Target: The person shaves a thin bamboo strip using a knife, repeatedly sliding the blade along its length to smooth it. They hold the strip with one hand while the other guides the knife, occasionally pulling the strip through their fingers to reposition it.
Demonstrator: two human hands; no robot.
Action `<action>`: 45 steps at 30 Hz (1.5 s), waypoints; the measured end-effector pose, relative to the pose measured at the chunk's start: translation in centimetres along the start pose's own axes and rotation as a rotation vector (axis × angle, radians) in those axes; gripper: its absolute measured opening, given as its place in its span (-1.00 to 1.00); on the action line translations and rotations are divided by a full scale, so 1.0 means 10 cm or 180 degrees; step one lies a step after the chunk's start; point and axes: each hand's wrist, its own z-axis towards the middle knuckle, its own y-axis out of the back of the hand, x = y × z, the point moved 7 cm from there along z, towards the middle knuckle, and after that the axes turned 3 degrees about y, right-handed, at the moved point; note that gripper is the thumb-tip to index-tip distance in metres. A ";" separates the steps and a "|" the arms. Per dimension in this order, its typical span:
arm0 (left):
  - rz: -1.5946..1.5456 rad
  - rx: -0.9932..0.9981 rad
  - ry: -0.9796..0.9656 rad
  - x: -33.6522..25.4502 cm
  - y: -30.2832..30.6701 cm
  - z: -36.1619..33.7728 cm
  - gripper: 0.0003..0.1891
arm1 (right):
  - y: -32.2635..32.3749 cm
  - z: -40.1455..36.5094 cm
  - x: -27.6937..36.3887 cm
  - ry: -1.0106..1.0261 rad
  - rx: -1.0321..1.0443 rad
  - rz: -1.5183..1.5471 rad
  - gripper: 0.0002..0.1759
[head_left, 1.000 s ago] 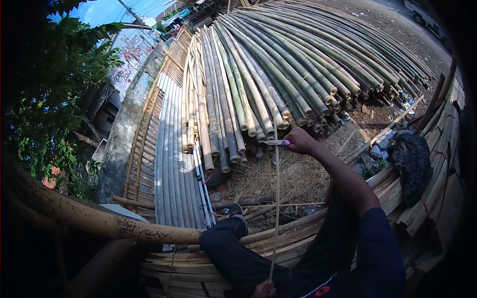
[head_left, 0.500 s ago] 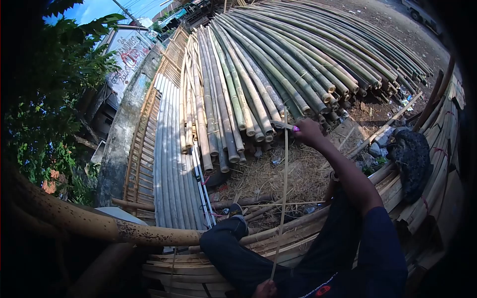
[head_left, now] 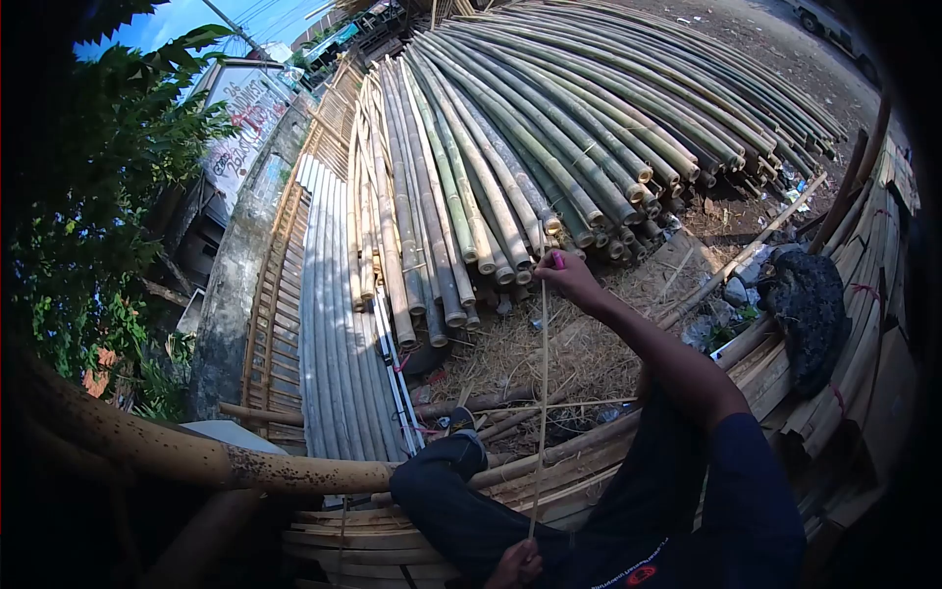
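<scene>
Pale, thin bamboo strip [head_left: 543,393] runs near to far: my left hand [head_left: 518,564] closes around its near end; my right hand [head_left: 571,282], wrapped round a pink-handled tool [head_left: 558,260], meets its far part. Tool work seems in hand, calling for steadiness next.

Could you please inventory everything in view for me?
Thin bamboo strip: one, tan, centre
Knife: one, pink-handled, in right hand
Bamboo poles: dozens, green and tan, stacked ahead
Split bamboo slats: many, tan, below and right
Spotted bamboo pole: one, yellow, lower left
Corrugated sheets: several, grey, left of poles
Bamboo lattice: at least one, tan, beside sheets
Concrete wall: one, grey, left
Graffitied wall: one, white, upper left
Foliage: uncounted, green, far left
Straw: scattered, tan, ahead
Dark lump: one, black, right
Vehicle: one, colour unclear, top right
Trouser legs: two, dark, bottom centre
Left hand: one, bare, strip's lower end
Right hand: one, bare, strip's upper end
</scene>
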 end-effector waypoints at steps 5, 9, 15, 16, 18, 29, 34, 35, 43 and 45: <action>-0.0007 -0.0021 0.0062 -0.02 -0.02 0.01 -0.65 | 0.14 -0.05 0.16 -0.0265 -0.0609 0.0211 -0.70; -0.0412 0.1194 0.0324 0.13 0.24 0.36 -0.65 | 0.03 -0.03 0.02 -0.0697 0.0121 0.1301 -0.76; 0.0746 0.1138 -0.0282 -0.71 -0.33 0.77 -0.46 | -0.09 -0.09 0.17 -0.0909 0.0192 0.1831 -0.73; 0.0548 0.0997 -0.0377 -0.94 -0.49 0.85 -0.47 | -0.12 -0.08 0.16 -0.0827 0.0261 0.1554 -0.72; -0.0116 0.1264 -0.0386 -1.31 -0.75 1.05 -0.53 | -0.15 -0.09 0.20 -0.0726 0.0314 0.1251 -0.71; -0.0437 0.0834 -0.0875 -1.78 -0.80 1.25 -0.70 | -0.60 -0.46 0.29 0.1165 0.1305 -0.2921 -0.70; 0.0091 0.0106 -0.1475 -1.62 -0.81 1.09 -0.69 | -0.62 -0.36 0.41 0.1437 0.0648 -0.3019 -0.72; 0.0092 0.0086 -0.1472 -1.50 -0.82 1.05 -0.69 | -0.34 -0.20 0.43 0.1318 -0.0084 -0.2869 -0.72; 0.0247 -0.0241 -0.1256 -1.34 -0.74 0.92 -0.68 | -0.37 -0.22 0.43 0.1151 0.0806 -0.3648 -0.74; 0.0706 -0.0713 -0.1281 -1.15 -0.70 0.80 -0.69 | 0.20 0.08 0.21 0.0487 -0.0328 -0.3470 -0.69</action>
